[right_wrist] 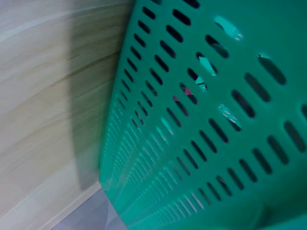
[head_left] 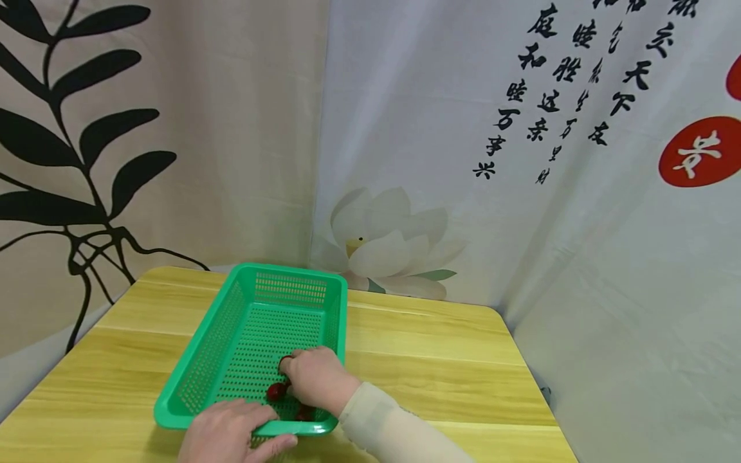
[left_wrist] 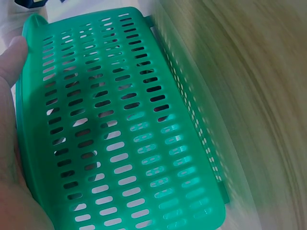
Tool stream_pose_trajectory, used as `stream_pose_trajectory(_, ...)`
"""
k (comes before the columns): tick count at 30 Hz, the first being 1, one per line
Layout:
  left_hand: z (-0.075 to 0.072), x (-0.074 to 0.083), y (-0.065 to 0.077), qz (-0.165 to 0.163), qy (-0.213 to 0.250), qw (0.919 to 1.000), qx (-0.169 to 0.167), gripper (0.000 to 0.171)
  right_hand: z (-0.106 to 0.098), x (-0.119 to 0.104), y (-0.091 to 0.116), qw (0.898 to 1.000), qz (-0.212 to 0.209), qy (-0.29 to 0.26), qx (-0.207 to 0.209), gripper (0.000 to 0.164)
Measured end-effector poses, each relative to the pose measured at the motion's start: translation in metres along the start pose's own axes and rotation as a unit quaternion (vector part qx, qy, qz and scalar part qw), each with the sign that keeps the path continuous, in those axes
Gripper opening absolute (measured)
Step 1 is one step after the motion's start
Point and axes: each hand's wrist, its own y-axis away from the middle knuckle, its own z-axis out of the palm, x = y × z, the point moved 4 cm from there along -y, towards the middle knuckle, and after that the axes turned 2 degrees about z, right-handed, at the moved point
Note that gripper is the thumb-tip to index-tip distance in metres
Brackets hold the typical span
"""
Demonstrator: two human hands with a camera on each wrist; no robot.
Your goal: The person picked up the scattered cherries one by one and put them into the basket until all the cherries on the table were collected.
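A green plastic basket [head_left: 249, 269] with slotted walls stands on the table. My left hand [head_left: 227, 429] grips its near rim, fingers over the edge and thumb on the outer side; the left wrist view shows the thumb [left_wrist: 14, 57] against the rim. Inside the basket, near its right front corner, my right hand [head_left: 321, 381] pinches a small dark red round fruit [head_left: 284, 362], partly covered by the fingers. Another dark red fruit [head_left: 276, 391] lies just below that hand, and more dark red [head_left: 305, 413] shows by the front wall. The right wrist view shows mostly the basket's slotted side [right_wrist: 192, 120].
The light wood table [head_left: 440, 366] extends to the right of the basket and to its left. Printed cloth [head_left: 405, 128] hangs behind the table and along its right side.
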Motion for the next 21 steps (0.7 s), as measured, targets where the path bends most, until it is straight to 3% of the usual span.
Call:
stream_pose_trajectory(15, 0.001, 0.001, 0.000, 0.002, -0.006, 0.9999, 0.016, 0.031, 0.003, 0.003, 0.004, 1.000, -0.003, -0.013, 0.028, 0.019)
stream_pose_trajectory(21, 0.001, 0.001, 0.001, 0.001, -0.004, 0.9999, 0.016, 0.030, -0.008, 0.006, 0.013, 0.994, -0.032, -0.067, 0.079, 0.015)
